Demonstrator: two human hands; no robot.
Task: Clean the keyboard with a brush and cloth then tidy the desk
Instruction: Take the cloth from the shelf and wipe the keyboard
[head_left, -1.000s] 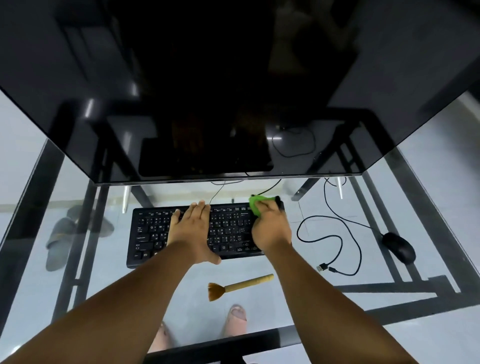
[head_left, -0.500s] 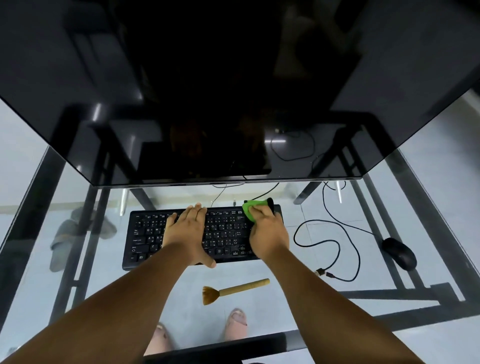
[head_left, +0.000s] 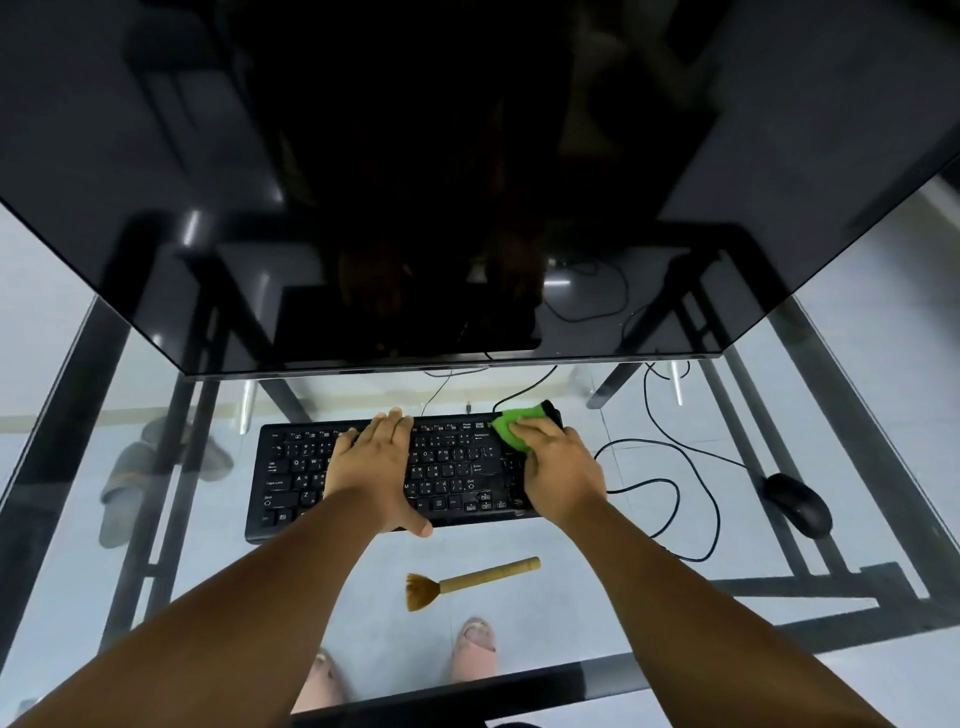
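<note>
Head view, from left to right: a pair of grey slippers (head_left: 150, 467) shows on the floor through the glass desk (head_left: 857, 415). A black keyboard (head_left: 291, 483) lies on the glass in front of a dark monitor (head_left: 467, 182). The left hand (head_left: 376, 470) lies flat on the middle keys, fingers straight and close together, thumb at the near edge. Nearer the person, a wooden brush (head_left: 470, 579) lies on the glass, apart from the keyboard, bristles to the left. The right hand (head_left: 558, 467) presses a green cloth (head_left: 511, 426) onto the keyboard's far right corner, fingers curled over it. Beside it loops a black cable (head_left: 696, 499), and further right sits a black mouse (head_left: 797, 503).
</note>
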